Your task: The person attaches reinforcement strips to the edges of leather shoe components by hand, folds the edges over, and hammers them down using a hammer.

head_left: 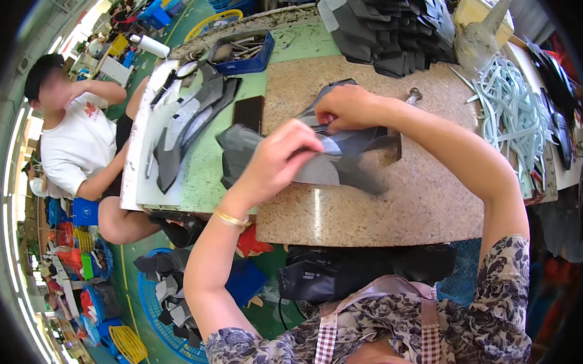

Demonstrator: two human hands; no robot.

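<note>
1. Your left hand (281,157) pinches the near edge of the flat dark grey cut material piece (331,159), fingers pressed together
2. Your right hand (344,107) grips the same piece's far end, fingers curled shut on it
3. The piece lies between both hands on the speckled stone surface (427,201)
4. A metal hammer (405,115) rests just beyond your right hand

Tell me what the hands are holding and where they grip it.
Both hold one grey cut piece on the stone slab: left hand at its near left edge, right hand pinching its far end.
</note>
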